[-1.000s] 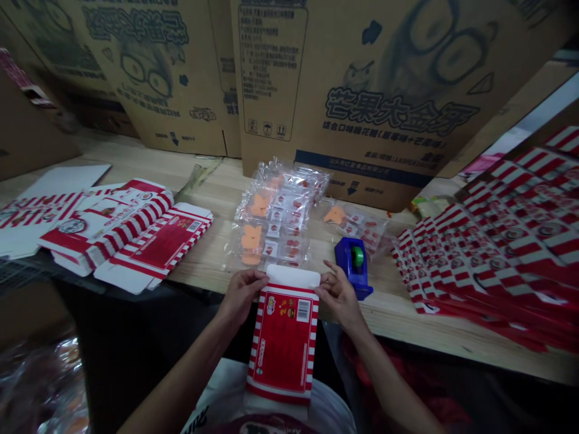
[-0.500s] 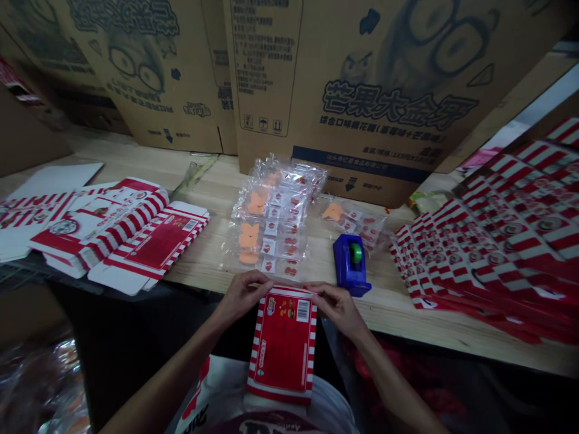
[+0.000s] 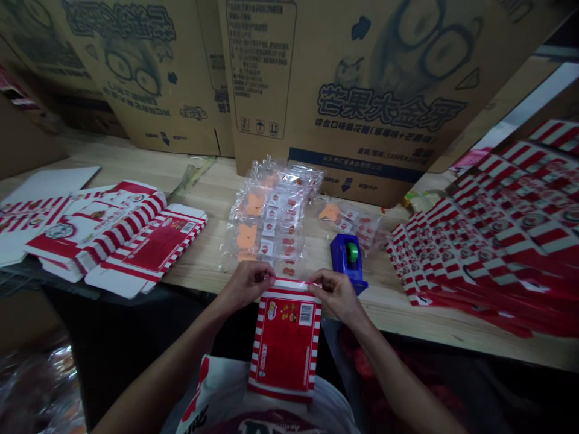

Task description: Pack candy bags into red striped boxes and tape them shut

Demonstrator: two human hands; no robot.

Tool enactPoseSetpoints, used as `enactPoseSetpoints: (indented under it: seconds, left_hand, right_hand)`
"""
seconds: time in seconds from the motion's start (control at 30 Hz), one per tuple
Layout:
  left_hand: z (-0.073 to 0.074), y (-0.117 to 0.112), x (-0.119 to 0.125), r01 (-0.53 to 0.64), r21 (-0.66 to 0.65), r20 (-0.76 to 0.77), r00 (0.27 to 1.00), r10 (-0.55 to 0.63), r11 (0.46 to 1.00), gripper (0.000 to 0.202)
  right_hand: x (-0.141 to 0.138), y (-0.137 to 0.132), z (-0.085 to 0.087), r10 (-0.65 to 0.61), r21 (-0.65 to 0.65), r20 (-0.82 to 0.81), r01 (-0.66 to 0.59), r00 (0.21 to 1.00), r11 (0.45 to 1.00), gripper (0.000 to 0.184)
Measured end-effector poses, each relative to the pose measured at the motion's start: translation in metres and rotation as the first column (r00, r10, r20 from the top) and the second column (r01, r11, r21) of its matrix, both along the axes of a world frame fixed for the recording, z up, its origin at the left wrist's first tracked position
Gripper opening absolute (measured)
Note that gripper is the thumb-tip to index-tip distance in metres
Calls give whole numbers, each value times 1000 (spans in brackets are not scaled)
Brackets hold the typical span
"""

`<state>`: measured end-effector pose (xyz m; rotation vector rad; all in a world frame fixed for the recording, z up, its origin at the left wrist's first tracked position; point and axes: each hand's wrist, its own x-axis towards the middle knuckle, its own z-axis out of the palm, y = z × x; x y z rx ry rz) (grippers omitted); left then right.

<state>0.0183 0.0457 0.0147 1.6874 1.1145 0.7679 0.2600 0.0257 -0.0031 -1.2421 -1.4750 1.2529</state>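
Red-and-white striped carton [image 3: 286,343], its barcoded panel facing up, lies over the person's lap just off the near edge of the wooden table [image 3: 203,260], its far end pinched at the left corner between the thumb and fingers of the left hand [image 3: 246,286] and at the right corner by those of the right hand [image 3: 338,296]. Just beyond the fingers lie overlapping clear plastic packets [image 3: 271,223] with orange pieces inside, while a blue tape dispenser [image 3: 340,258] with a green core stands near the right hand. Flattened striped cartons [image 3: 108,226] are stacked farther left, and a large printed cardboard box [image 3: 307,120] stands behind the packets.
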Motion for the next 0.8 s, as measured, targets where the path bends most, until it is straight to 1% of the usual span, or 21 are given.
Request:
enactPoseSetpoints:
  seconds: [0.1, 0.23, 0.3, 0.37, 0.47, 0.53, 0.57, 0.6, 0.63, 0.67, 0.7, 0.73, 0.77, 0.8]
  left_hand:
    - [-2, -2, 1, 10, -51, 68, 998, -6, 999, 17]
    - [-9, -13, 1, 14, -98, 168, 986, 2, 995, 20]
    - [-15, -19, 2, 12, -150, 229, 973, 23, 989, 21]
    - [-19, -23, 3, -16, -177, 248, 967, 61, 984, 20]
    - [-25, -26, 5, -83, -105, 207, 973, 103, 991, 19]
    - [-27, -25, 5, -86, -39, 183, 979, 91, 996, 19]
    - [-29, -25, 5, -80, -14, 173, 982, 81, 997, 18]
    - [-30, -24, 4, -74, 8, 164, 984, 72, 997, 17]
    - [-32, -24, 3, -67, 25, 160, 985, 62, 997, 17]
    - [-34, -23, 2, -63, 35, 165, 985, 56, 997, 16]
    - [-36, -22, 1, -59, 38, 176, 983, 52, 998, 16]
    - [-38, -22, 1, -57, 36, 195, 980, 48, 998, 15]
    - [-40, -21, 1, -55, 31, 218, 975, 47, 998, 14]
    - [-42, -22, 1, -58, 21, 245, 968, 51, 998, 13]
  right_hand:
    - [0, -4, -1, -34, -21, -70, 32, 997, 999, 13]
    - [2, -16, -10, -80, -26, -125, 77, 989, 997, 15]
    - [-1, -23, -14, -102, -10, -164, 102, 981, 995, 14]
    - [-6, -29, -18, -144, 18, -187, 149, 972, 989, 10]
    - [-15, -37, -23, -211, 26, -184, 219, 960, 975, 8]
    - [-17, -41, -25, -204, 43, -161, 213, 966, 976, 5]
    - [-16, -43, -25, -192, 78, -131, 204, 972, 976, 6]
    - [-12, -44, -24, -199, 140, -87, 209, 976, 968, 11]
    - [-7, -44, -23, -238, 221, -31, 239, 971, 945, 17]
    - [0, -43, -22, -318, 309, 23, 296, 948, 904, 20]
    - [9, -42, -20, -429, 390, 64, 373, 901, 842, 21]
    - [19, -39, -19, -549, 449, 86, 460, 831, 766, 20]
    - [30, -37, -18, -650, 475, 99, 538, 753, 696, 18]
    - [41, -33, -18, -714, 464, 113, 599, 691, 653, 18]
